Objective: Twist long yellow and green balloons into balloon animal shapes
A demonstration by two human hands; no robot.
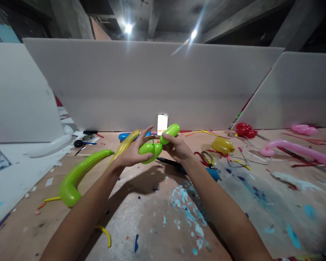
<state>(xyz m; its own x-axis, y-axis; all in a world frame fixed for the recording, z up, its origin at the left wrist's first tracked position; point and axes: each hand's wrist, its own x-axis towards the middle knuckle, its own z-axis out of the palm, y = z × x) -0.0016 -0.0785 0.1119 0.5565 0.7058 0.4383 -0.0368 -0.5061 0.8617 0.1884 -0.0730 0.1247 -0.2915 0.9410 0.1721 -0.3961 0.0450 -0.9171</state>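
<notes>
Both my hands meet above the middle of the table on a long green balloon (78, 174) that is twisted into small bubbles at one end. My left hand (132, 152) grips the twisted green bubbles (150, 149) and also holds a thin yellow balloon (125, 145) that runs back along my wrist. My right hand (177, 148) is closed around the green end bubble (170, 132), which sticks up toward the far wall. The green balloon's long tail curves down to the left and rests on the table.
A phone (162, 124) leans against the white back panel. Red-handled scissors (204, 158), a black-and-blue pump (195, 169), a yellow balloon (223, 145), red balloons (246, 130), pink balloons (301, 150), a blue balloon (125, 136) and balloon scraps lie on the paint-stained table (157, 214).
</notes>
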